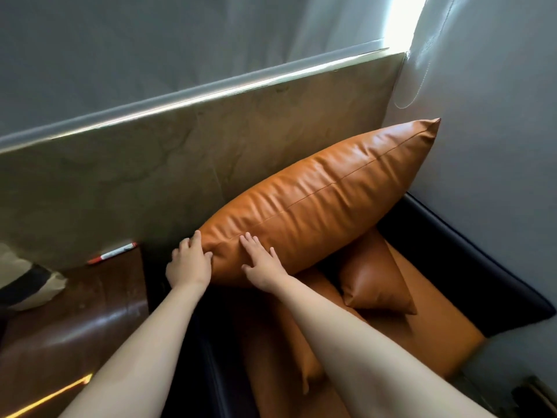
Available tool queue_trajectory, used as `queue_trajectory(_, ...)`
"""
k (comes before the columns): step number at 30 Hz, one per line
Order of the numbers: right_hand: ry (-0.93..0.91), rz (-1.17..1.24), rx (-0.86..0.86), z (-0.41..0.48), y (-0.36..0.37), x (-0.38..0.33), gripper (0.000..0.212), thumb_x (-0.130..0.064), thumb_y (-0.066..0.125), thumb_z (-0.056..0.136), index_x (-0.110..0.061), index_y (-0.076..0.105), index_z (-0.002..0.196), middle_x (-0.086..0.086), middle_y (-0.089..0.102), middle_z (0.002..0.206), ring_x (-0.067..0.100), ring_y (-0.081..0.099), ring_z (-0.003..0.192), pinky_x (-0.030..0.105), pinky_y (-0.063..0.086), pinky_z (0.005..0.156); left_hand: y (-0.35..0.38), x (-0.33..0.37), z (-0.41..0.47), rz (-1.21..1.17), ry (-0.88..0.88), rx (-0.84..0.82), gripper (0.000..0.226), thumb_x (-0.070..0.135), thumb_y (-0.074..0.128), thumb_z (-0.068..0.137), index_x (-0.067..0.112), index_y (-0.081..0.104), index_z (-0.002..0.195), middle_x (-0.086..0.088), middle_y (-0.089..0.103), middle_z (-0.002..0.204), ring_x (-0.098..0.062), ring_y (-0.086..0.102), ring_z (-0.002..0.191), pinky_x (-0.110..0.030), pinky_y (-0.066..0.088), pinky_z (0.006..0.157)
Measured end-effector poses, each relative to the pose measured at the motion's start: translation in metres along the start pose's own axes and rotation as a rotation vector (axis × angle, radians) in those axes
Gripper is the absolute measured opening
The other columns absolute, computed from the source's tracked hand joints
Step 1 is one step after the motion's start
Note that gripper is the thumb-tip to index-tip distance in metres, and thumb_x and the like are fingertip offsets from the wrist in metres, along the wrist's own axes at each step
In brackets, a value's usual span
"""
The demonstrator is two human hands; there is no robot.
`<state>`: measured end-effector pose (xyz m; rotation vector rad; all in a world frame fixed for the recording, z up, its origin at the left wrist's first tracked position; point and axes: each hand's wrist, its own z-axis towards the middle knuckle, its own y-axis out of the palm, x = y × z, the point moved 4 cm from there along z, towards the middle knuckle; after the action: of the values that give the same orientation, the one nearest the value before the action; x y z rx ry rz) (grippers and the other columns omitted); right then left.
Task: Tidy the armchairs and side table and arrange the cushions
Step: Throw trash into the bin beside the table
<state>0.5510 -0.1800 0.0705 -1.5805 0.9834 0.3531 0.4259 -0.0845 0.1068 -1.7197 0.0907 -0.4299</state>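
At the back of an armchair [452, 254], the left grip [188, 262] curls round the near end of a large tan cushion [325, 200], fingers over the corner & thumb toward the front. The right grip [262, 265] lies flat on the cushion's face, fingers spread, clasping nothing. The cushion stands on its long edge, tilted, toward the brown wall panel [180, 164] behind the chair, its far corner pointing up near the grey side wall [497, 146]. A small cushion [376, 285] of the same leather sits on the orange seat just below, partly tucked under the big one.

Step in hand, by the look of it: setting the big cushion vs. the chair back. Next move prob. calls for a level push w/ both hands so it sits square, then the small one propped in front. Soft fill, slick cover: may slump or slide if let go early.

To the left, a glossy brown side table [75, 312] carries a red-and-white marker [112, 253] by the wall, not yet tidied. Window blind [150, 55] above, w/ daylight along its lower edge.
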Motion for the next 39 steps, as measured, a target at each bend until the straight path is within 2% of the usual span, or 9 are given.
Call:
queue_trajectory(11, -0.049, 0.037, -0.046, 0.060, -0.002, -0.018, 0.072, -0.010, 0.046, 0.094, -0.024, 0.010, 0.154, -0.005, 0.001, 0.162, 0.011, -0.002, 0.149, 0.043, -0.004, 0.119, -0.008, -0.010, 0.050, 0.161, -0.008, 0.127, 0.053, 0.035, 0.042, 0.099, 0.022, 0.028, 0.149, -0.007, 0.033, 0.152, -0.027, 0.034, 0.136, -0.044, 0.031, 0.104)
queue_trajectory(18, -0.084, -0.004, 0.003, 0.040, 0.002, -0.011, 0.074, -0.006, 0.046, 0.091, -0.022, 0.010, 0.154, -0.005, 0.002, 0.162, 0.010, -0.002, 0.149, 0.042, -0.003, 0.119, -0.005, -0.014, 0.039, 0.156, 0.028, 0.016, 0.056, 0.037, 0.036, 0.101, 0.022, 0.018, 0.152, -0.005, 0.021, 0.158, -0.025, 0.024, 0.142, -0.045, 0.026, 0.109)
queue_trajectory(22, -0.079, -0.082, 0.031, 0.017, 0.004, -0.008, 0.072, -0.011, 0.048, 0.092, -0.020, 0.012, 0.154, -0.004, 0.001, 0.162, 0.011, -0.001, 0.149, 0.040, 0.002, 0.119, -0.002, -0.012, 0.016, 0.173, 0.062, -0.029, 0.063, 0.039, 0.040, 0.100, 0.020, 0.012, 0.153, -0.008, 0.013, 0.160, -0.026, 0.015, 0.146, -0.045, 0.021, 0.114)
queue_trajectory(27, -0.034, -0.161, 0.030, -0.027, 0.017, 0.000, 0.074, -0.015, 0.050, 0.092, -0.018, 0.010, 0.154, 0.000, 0.000, 0.163, 0.013, -0.001, 0.149, 0.038, 0.005, 0.119, 0.002, -0.004, -0.023, 0.238, 0.147, -0.006, 0.069, 0.041, 0.045, 0.098, 0.019, 0.009, 0.153, -0.009, 0.002, 0.161, -0.026, 0.001, 0.148, -0.045, 0.006, 0.119)
queue_trajectory(33, 0.031, -0.206, 0.036, -0.087, 0.032, 0.025, 0.074, -0.016, 0.049, 0.093, -0.018, 0.009, 0.155, -0.001, 0.001, 0.163, 0.012, 0.000, 0.149, 0.036, 0.005, 0.119, 0.019, 0.010, -0.083, 0.176, 0.266, -0.063, 0.066, 0.041, 0.040, 0.100, 0.019, 0.009, 0.153, -0.004, 0.003, 0.162, -0.021, 0.000, 0.149, -0.041, 0.008, 0.120)
queue_trajectory(39, 0.086, -0.240, 0.013, -0.138, 0.043, 0.044, 0.075, -0.017, 0.049, 0.093, -0.018, 0.007, 0.155, 0.000, 0.002, 0.162, 0.013, 0.000, 0.149, 0.035, 0.007, 0.119, 0.048, 0.003, -0.154, 0.156, 0.274, -0.146, 0.066, 0.040, 0.041, 0.100, 0.019, 0.009, 0.154, -0.001, 0.001, 0.162, -0.019, 0.000, 0.149, -0.038, 0.007, 0.119)
